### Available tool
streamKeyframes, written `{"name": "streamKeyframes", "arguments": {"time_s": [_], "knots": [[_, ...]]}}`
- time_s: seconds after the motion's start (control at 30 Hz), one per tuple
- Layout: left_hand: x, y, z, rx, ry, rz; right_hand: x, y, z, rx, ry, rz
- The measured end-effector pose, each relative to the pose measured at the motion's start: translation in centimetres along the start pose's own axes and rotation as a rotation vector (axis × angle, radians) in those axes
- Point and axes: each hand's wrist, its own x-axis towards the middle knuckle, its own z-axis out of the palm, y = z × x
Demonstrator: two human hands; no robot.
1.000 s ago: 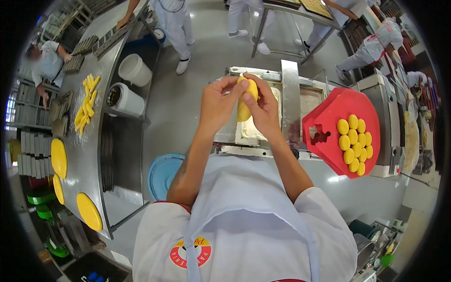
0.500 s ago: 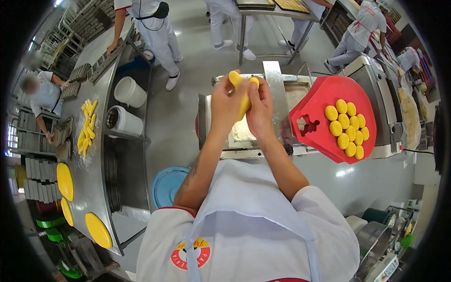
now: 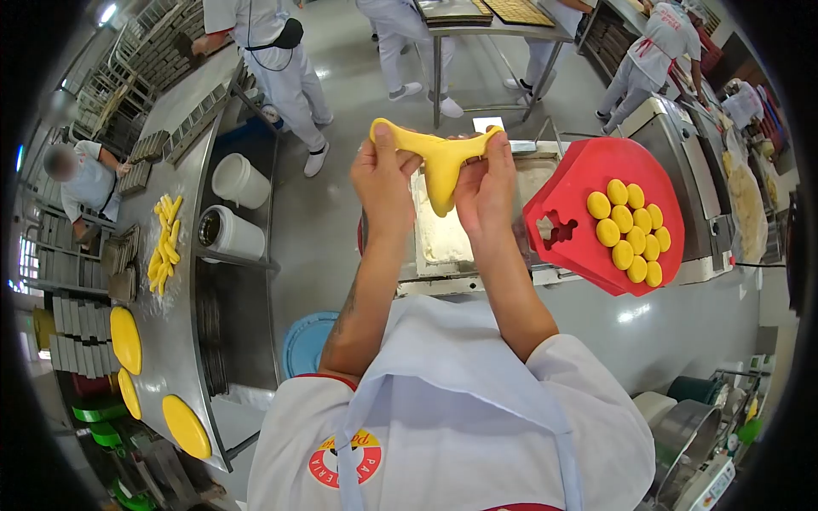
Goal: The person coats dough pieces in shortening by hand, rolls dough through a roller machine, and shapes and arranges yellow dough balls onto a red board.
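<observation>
A piece of yellow dough [image 3: 442,170] stretches between both hands in a T shape, its thick middle hanging down. My left hand [image 3: 385,183] pinches one end under the thumb, and my right hand [image 3: 487,186] grips the opposite end the same way. Beneath the hands lies a metal bin of white flour-like powder [image 3: 445,243]. To the right of my right hand, several round yellow dough pieces [image 3: 623,234] rest on a red plastic board [image 3: 582,183] with a cut-out handle.
At left, a steel table [image 3: 158,358] bears yellow dough strips [image 3: 165,247] and large flat dough pieces [image 3: 186,426]. White buckets [image 3: 241,180] stand on its lower shelf, near a blue round lid [image 3: 308,341]. A metal machine [image 3: 682,179] is beyond the board. Co-workers stand at the back and left.
My hands have moved apart, drawing the dough out sideways from a bunched shape into a T. The view has shifted slightly. A co-worker's hand at upper left has lifted off the metal pans.
</observation>
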Motion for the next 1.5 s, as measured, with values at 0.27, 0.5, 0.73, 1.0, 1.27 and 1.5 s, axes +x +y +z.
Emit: {"name": "streamKeyframes", "arguments": {"time_s": [0.27, 0.5, 0.73, 1.0, 1.27, 1.5], "knots": [[1.6, 2.4, -0.2, -0.130, 0.038, 0.041, 0.5, -2.6, 0.6, 0.133, -0.110, 0.039], [4.0, 6.0, -0.7, -0.177, 0.000, 0.129, 0.3, -5.3, 1.0, 0.180, -0.198, 0.084], [3.2, 1.3, -0.2, -0.299, -0.287, -0.215, 0.5, -5.1, 3.5, 0.288, -0.279, 0.142], [-0.7, -1.6, 1.7, 0.031, -0.393, -0.299, 3.8, -6.2, 0.4, -0.448, -0.098, -0.108], [0.3, -3.2, 1.4, 0.480, -0.377, 0.041, 0.6, -0.9, -2.0, -0.606, -0.134, 0.260], [0.7, -3.5, 1.8, 0.053, -0.168, -0.034, 0.6, 1.5, 0.3, -0.517, -0.029, -0.162]]}}
